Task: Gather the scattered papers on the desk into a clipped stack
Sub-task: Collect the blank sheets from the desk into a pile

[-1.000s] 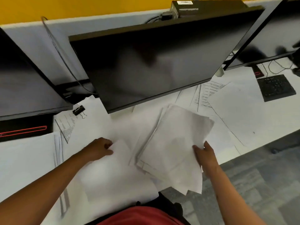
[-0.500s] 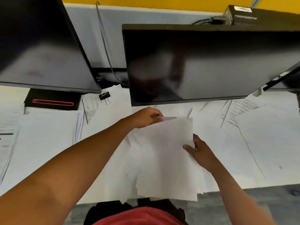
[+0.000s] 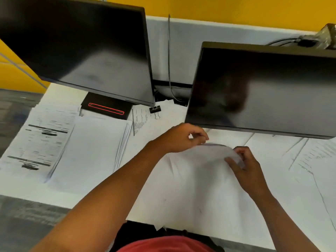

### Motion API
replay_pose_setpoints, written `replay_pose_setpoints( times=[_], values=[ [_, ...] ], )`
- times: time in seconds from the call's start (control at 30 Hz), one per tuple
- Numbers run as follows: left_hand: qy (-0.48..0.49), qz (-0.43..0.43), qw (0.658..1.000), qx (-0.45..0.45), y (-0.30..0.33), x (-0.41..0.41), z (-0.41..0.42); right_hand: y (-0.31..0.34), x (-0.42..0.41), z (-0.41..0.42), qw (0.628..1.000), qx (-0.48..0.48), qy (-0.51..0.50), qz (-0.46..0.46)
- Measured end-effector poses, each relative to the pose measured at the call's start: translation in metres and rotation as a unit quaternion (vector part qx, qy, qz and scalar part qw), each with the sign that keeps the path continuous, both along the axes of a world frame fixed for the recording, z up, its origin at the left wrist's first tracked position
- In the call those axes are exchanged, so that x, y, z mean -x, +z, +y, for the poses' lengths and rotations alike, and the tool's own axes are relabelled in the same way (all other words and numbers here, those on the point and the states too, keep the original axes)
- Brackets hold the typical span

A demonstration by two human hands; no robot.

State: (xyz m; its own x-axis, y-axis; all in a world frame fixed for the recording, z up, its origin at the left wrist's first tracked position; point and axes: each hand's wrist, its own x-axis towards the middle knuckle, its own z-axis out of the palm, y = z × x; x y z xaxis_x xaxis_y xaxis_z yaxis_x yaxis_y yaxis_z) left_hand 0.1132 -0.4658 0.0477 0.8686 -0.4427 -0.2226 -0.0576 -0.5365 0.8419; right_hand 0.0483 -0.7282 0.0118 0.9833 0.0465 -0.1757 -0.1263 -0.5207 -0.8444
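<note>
A loose stack of white papers (image 3: 201,182) lies on the white desk (image 3: 21,192) right in front of me, its near edge hanging over the desk's front. My right hand (image 3: 243,166) grips the stack's far right corner, which bows upward. My left hand (image 3: 183,137) hovers at the far left corner with curled fingers; whether it pinches a sheet is unclear. A black binder clip (image 3: 155,109) rests on printed sheets behind my left hand, under the left monitor's edge. Another pile of sheets (image 3: 87,151) and a printed page (image 3: 41,139) lie to the left.
Two dark monitors, the left monitor (image 3: 81,46) and the right monitor (image 3: 263,88), overhang the back of the desk. A black base with a red outline (image 3: 107,108) sits under the left one. More printed papers (image 3: 309,160) spread to the right. A cable (image 3: 169,57) hangs between the screens.
My view has swung left. My right hand moved from the stack's side up to its far right corner, and my left hand loosened at the far left corner. The stack's top edge now bows up.
</note>
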Motion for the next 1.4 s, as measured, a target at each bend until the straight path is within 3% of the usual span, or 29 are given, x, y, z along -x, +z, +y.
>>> replay_pose_setpoints(
  times=[0.07, 0.13, 0.2, 0.23, 0.33, 0.43, 0.53, 0.57, 0.6, 0.77, 0.87, 1.0, 1.13, 1.23, 1.4],
  values=[
    [0.206, -0.035, 0.977, 0.028, -0.015, 0.000, 0.036, 0.009, -0.005, -0.005, 0.999, -0.021, -0.013, 0.029],
    [0.377, -0.031, 0.920, -0.105, -0.046, 0.002, 0.072, 0.016, -0.008, -0.017, 0.997, -0.040, -0.019, 0.062],
    [0.351, 0.079, 0.881, -0.308, -0.076, 0.009, 0.092, 0.029, -0.007, -0.029, 0.991, -0.087, -0.026, 0.095],
    [0.309, 0.122, 0.874, -0.356, -0.089, 0.014, 0.097, 0.034, -0.007, -0.035, 0.989, -0.097, -0.024, 0.106],
    [0.235, 0.150, 0.873, -0.399, -0.109, 0.026, 0.090, 0.039, -0.003, -0.069, 0.984, -0.116, 0.000, 0.136],
    [0.212, 0.148, 0.863, -0.434, -0.108, 0.026, 0.076, 0.040, -0.001, -0.095, 0.961, -0.210, 0.001, 0.179],
    [0.220, 0.165, 0.861, -0.427, -0.102, 0.022, 0.069, 0.036, -0.005, -0.092, 0.938, -0.242, -0.055, 0.242],
    [0.236, 0.160, 0.862, -0.419, -0.102, 0.021, 0.069, 0.032, -0.003, -0.085, 0.945, -0.241, -0.069, 0.209],
    [0.260, 0.153, 0.866, -0.399, -0.102, 0.021, 0.070, 0.026, 0.000, -0.082, 0.952, -0.248, -0.058, 0.171],
    [0.357, 0.175, 0.882, -0.253, -0.094, 0.016, 0.086, -0.015, 0.014, -0.049, 0.911, -0.281, -0.155, 0.260],
    [0.346, 0.238, 0.889, -0.181, -0.091, 0.013, 0.100, -0.035, 0.022, -0.032, 0.902, -0.267, -0.152, 0.302],
    [0.358, 0.229, 0.894, -0.143, -0.093, 0.021, 0.110, -0.046, 0.025, -0.026, 0.896, -0.233, -0.143, 0.350],
    [0.400, 0.291, 0.868, -0.040, -0.090, 0.027, 0.118, -0.044, 0.026, -0.033, 0.893, -0.226, -0.141, 0.363],
    [0.380, 0.331, 0.863, -0.030, -0.087, 0.030, 0.120, -0.041, 0.027, -0.039, 0.896, -0.214, -0.140, 0.364],
    [0.382, 0.292, 0.874, -0.073, -0.083, 0.028, 0.111, -0.035, 0.029, -0.037, 0.902, -0.206, -0.163, 0.342]
  ],
)
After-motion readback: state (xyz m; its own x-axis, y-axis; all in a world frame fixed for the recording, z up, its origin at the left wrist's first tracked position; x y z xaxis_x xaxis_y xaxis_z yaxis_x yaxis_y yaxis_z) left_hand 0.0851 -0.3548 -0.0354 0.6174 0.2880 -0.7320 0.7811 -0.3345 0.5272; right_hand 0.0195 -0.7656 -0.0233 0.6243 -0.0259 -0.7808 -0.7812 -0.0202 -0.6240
